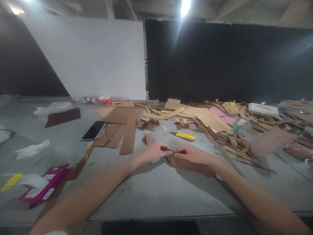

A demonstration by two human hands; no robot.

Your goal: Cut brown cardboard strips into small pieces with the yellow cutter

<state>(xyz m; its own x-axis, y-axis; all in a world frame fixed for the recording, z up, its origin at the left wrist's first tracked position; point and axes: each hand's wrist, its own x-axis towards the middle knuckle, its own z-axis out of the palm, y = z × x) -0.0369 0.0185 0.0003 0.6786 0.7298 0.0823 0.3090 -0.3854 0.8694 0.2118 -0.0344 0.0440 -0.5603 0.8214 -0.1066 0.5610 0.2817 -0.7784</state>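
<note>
A small brown cardboard piece [174, 151] sits pinched between the 2 hands, just above the grey table [156, 192] near its front middle. The left hand [156, 150] grips its left end with fingertips drawn close together, and the right hand [192, 153] grips the right end the same way, thumb and forefinger narrow on the strip. The piece looks like a thin folded strip, though blur makes its exact shape hard to tell. Under the right hand and wrist lies a larger flat brown sheet [193, 165], resting on the table.

Just beyond the hands lies a yellow utility knife [184, 135], flat and pointing left to right, apart from both hands. To the left of it stands a small folded cardboard scrap [146, 139]. Further left, several long brown cardboard panels [122, 125] lie overlapping, and a dark phone [93, 130] rests face up touching their left edge.

Right of the knife a heap of cardboard offcuts [227, 137] spreads across the table toward the far right, with a pink sheet [221, 114] and a white box [262, 109] among them. A small green-bodied bottle [238, 125] stands in the heap.

At the near left edge a magenta packet [45, 189] lies beside a yellow tag [11, 182]. A crumpled white paper [31, 149] lies further back. Against the far white board [97, 58] stands a red-and-white paper cup [105, 100].
</note>
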